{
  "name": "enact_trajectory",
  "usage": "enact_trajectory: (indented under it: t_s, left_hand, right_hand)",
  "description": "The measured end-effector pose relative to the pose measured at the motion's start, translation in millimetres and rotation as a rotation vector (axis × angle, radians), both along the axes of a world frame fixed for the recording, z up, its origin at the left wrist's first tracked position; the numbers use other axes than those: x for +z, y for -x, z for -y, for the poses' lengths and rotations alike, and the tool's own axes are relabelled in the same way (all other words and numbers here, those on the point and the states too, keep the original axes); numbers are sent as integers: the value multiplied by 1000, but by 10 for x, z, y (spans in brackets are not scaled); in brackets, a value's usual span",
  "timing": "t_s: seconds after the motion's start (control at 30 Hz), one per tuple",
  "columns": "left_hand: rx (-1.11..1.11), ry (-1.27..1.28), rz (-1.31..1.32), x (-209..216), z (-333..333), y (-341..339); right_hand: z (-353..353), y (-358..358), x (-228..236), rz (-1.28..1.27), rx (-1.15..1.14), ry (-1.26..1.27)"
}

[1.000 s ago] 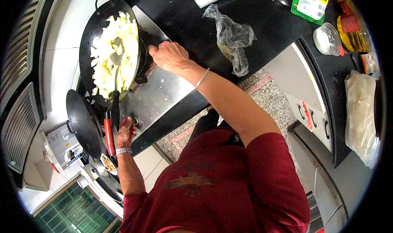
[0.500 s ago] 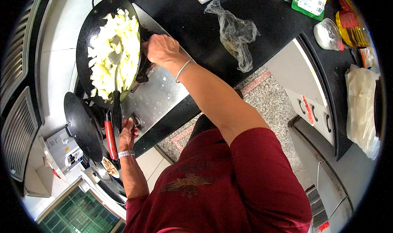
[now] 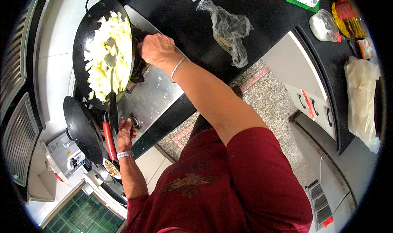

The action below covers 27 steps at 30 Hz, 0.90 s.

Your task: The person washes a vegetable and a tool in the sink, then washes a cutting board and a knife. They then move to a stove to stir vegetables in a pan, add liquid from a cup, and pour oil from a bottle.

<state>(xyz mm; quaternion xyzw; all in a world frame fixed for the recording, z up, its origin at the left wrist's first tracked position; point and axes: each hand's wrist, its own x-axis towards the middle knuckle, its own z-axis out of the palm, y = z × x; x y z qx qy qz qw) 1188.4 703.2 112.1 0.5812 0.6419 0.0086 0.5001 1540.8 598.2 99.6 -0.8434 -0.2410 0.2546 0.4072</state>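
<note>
My left hand is closed at the front of the steel stove top, its fingertips on a round stove knob. My right hand makes a fist beside the right rim of a black wok. Its fingertips are hidden at the wok's edge, so what it grips cannot be made out. Chopped pale-yellow vegetable pieces fill much of the wok. A metal spatula lies among them, its black handle crossing the near rim above my left hand.
Left of my left hand are a red handle and a second dark pan. A crumpled clear plastic bag lies on the black counter. At right stand a white-filled tub and a pale plastic bag.
The whole view has shifted slightly, with the counter things now a little farther left. Both hands keep their places at the knob and the wok's edge.
</note>
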Motion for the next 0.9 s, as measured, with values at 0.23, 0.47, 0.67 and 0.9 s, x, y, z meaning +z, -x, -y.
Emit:
enact_trajectory:
  t_s: [0.23,0.47,0.67,0.9]
  left_hand:
    - [-846,-682,290,-296,-218,262]
    - [-470,-197,106,-172,-283,272]
    - [-206,-175,51,32,72,-69]
    - [96,-21,173,35,99,-120]
  right_hand:
    - [81,-16,12,81,74,22]
    - [55,-77,24,81,60,81]
    - [27,-85,22,83,80,63]
    - [-67,-46,-26,110,50,-17]
